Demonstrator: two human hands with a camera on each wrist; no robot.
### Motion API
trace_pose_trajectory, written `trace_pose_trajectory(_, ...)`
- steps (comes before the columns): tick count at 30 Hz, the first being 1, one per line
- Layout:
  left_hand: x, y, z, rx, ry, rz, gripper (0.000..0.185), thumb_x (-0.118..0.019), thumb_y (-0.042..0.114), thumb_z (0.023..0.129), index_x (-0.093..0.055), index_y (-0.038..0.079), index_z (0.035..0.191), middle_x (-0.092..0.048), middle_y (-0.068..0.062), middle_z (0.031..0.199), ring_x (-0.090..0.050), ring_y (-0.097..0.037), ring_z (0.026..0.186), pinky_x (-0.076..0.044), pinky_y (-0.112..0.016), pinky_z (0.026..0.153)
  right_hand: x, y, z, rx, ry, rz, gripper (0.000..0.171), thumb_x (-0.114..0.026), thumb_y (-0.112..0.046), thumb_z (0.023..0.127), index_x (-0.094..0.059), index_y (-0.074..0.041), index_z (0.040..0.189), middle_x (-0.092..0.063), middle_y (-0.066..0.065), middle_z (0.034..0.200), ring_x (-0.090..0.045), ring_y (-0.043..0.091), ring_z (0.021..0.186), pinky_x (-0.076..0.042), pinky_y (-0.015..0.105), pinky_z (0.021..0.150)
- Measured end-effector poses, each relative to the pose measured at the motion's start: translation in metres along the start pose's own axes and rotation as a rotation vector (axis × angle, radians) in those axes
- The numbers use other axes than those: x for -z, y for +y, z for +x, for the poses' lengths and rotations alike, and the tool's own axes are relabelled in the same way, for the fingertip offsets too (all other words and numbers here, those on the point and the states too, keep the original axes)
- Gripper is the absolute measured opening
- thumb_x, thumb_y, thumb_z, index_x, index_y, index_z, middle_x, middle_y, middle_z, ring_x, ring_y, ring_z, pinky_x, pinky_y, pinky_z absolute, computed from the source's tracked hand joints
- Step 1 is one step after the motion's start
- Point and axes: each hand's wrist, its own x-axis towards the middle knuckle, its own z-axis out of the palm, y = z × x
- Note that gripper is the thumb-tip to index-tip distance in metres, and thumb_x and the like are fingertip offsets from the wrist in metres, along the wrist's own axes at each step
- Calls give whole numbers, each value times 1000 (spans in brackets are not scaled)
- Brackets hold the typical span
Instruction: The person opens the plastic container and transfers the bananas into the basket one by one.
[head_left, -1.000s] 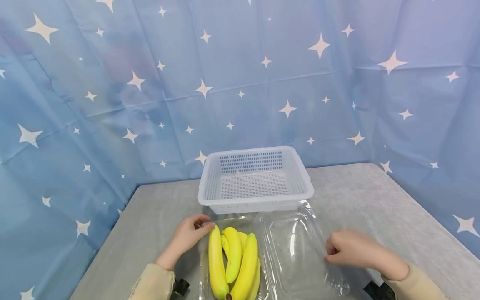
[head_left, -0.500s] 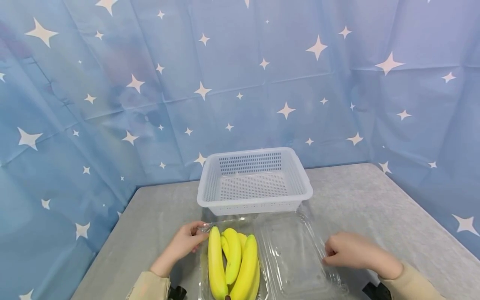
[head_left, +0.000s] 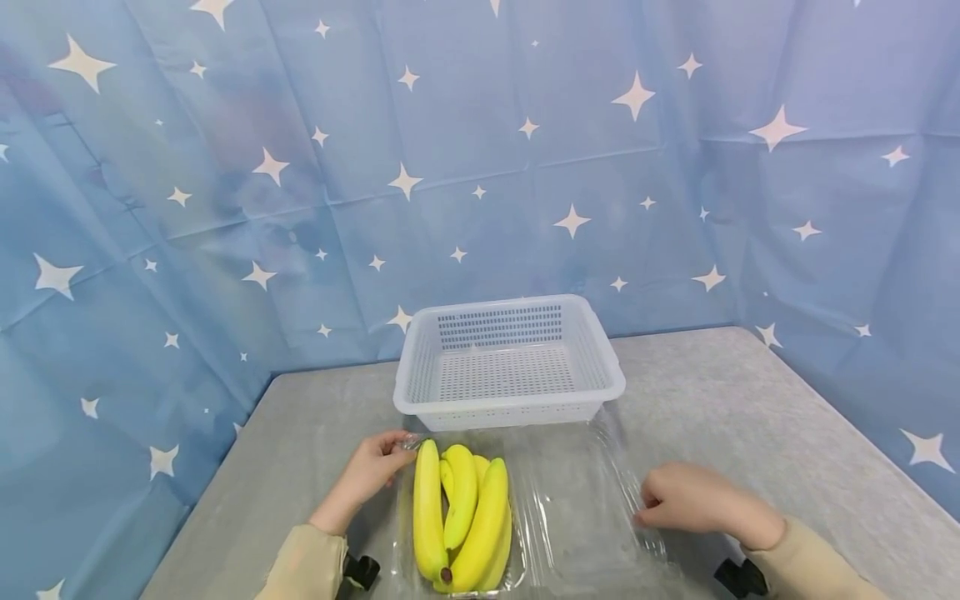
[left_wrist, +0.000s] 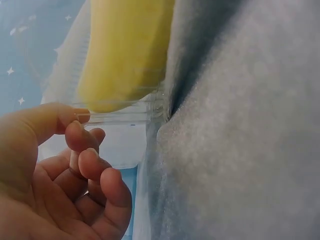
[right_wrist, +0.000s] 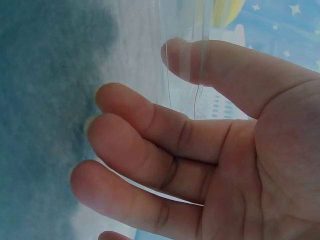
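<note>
L fingers (left_wrist: pixel 92 162) pinch rim of clear tray (left_wrist: pixel 132 118) w/ bananas (head_left: pixel 480 529), R fingers (right_wrist: pixel 120 142) curl round lid (head_left: pixel 577 504).

A curtained-off nook (starry blue cloth (head_left: pixel 465 125) behind a grey table (head_left: pixel 697 400))

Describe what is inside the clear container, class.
Yellow bananas lie in the left half of the container. They overlap, partly covering one another, and whatever is directly beneath them cannot be seen.
</note>
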Motion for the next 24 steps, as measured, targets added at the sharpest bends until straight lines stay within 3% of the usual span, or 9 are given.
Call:
trace_pose_trajectory(17, -5, -3, 14, 42, 62, -95, 31, -67, 13, 90, -67, 0, 117, -46, -3, 57, -45, -15, 51, -43, -29, 49, -7, 1, 6, -60, 25, -13, 51, -71, -43, 82, -34, -27, 52, -21, -19, 47, -15, 3, 44, -17, 22, 43)
trace_pose_trajectory(24, -9, -5, 10, 21, 72, -110, 18, -65, 16, 92, -69, 1, 101, -47, -4, 55, -45, -16, 48, -44, -31, 48, -9, 2, 9, -96, 10, -31, 51, -73, -45, 80, -36, -26, 50, -22, -18, 45, -17, 4, 43, -17, 23, 43)
